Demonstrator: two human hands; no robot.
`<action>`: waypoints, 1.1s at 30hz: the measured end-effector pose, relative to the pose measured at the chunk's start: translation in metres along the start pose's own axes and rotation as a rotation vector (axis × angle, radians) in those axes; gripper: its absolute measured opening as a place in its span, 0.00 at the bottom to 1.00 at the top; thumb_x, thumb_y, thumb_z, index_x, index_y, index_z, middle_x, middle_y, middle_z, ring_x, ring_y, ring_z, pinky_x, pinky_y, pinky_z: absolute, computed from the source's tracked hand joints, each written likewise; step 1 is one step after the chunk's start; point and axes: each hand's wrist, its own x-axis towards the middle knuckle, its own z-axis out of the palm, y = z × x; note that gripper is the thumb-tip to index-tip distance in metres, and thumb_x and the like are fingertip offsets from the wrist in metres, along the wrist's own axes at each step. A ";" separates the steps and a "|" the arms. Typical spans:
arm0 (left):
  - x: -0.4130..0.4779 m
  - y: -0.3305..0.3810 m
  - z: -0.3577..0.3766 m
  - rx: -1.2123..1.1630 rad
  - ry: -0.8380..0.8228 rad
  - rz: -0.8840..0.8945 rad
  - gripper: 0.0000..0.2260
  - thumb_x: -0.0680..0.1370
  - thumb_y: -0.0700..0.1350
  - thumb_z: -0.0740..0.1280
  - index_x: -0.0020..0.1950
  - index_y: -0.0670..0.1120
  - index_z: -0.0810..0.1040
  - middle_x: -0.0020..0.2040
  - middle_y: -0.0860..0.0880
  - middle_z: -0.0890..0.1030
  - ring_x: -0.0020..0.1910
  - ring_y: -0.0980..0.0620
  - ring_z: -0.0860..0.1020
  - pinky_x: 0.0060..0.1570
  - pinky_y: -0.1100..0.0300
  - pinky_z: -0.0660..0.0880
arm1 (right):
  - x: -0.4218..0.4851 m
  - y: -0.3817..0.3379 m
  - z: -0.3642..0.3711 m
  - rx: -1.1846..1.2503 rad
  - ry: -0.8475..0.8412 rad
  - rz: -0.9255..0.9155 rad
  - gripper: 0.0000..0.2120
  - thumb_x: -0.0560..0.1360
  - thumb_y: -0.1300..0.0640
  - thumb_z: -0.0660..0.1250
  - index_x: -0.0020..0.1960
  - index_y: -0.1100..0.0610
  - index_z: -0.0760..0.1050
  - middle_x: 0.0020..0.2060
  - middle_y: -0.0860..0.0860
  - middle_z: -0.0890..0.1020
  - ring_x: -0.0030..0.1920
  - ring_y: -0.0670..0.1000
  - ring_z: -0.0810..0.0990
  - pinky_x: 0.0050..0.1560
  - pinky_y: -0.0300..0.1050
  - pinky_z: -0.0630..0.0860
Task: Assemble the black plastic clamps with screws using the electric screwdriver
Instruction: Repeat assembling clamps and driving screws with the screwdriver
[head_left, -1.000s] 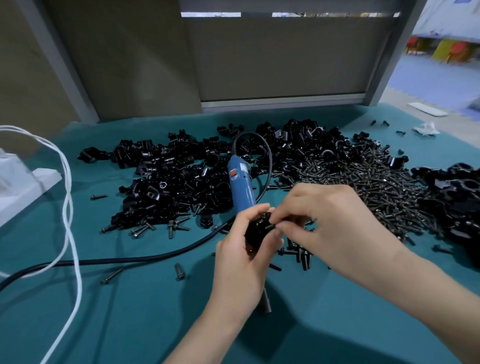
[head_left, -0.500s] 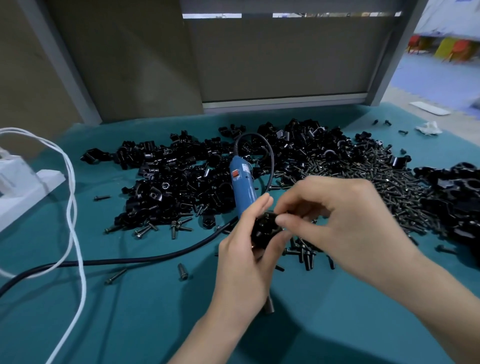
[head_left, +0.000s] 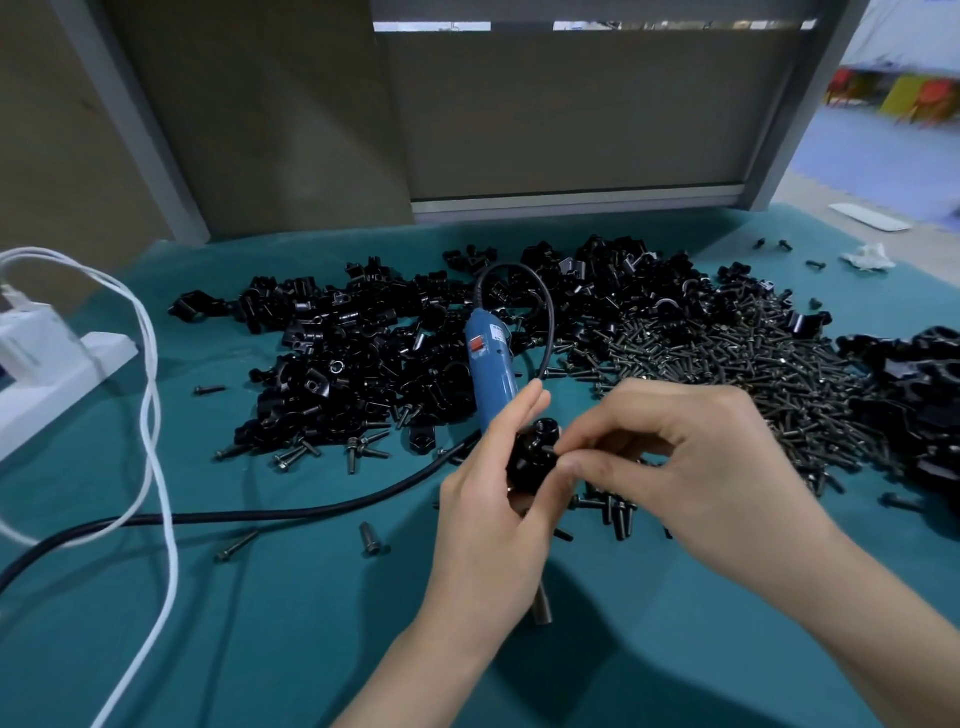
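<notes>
Black clamp gripped in left hand, fingers straighter than second ago; right hand pinches screw at its hole. Driving next?

No writing here is clear enough to read.
The blue electric screwdriver, lying at the middle of the frame, carries a small red patch and a pale label near its cord end, both too blurred to make out. Any print on the white plug block at the left edge is likewise too small to tell.
</notes>
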 end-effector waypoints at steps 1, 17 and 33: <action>0.000 0.000 -0.001 0.013 -0.003 0.007 0.24 0.72 0.57 0.65 0.67 0.67 0.68 0.66 0.63 0.76 0.65 0.60 0.74 0.55 0.68 0.75 | 0.000 0.000 0.001 0.009 -0.012 -0.004 0.05 0.66 0.63 0.77 0.40 0.55 0.84 0.33 0.45 0.82 0.37 0.44 0.80 0.40 0.33 0.75; 0.002 -0.001 -0.004 0.157 -0.050 0.117 0.27 0.77 0.48 0.63 0.74 0.63 0.61 0.69 0.64 0.72 0.62 0.55 0.77 0.57 0.53 0.77 | -0.002 0.010 0.016 0.135 0.100 0.065 0.07 0.67 0.60 0.77 0.40 0.53 0.80 0.35 0.47 0.80 0.36 0.49 0.80 0.38 0.38 0.77; 0.008 0.007 -0.004 -0.244 -0.047 -0.015 0.19 0.75 0.47 0.67 0.62 0.65 0.76 0.52 0.59 0.80 0.58 0.56 0.79 0.60 0.56 0.75 | -0.002 0.025 0.011 0.780 0.162 0.309 0.07 0.59 0.55 0.75 0.36 0.55 0.83 0.30 0.54 0.82 0.29 0.49 0.80 0.31 0.37 0.77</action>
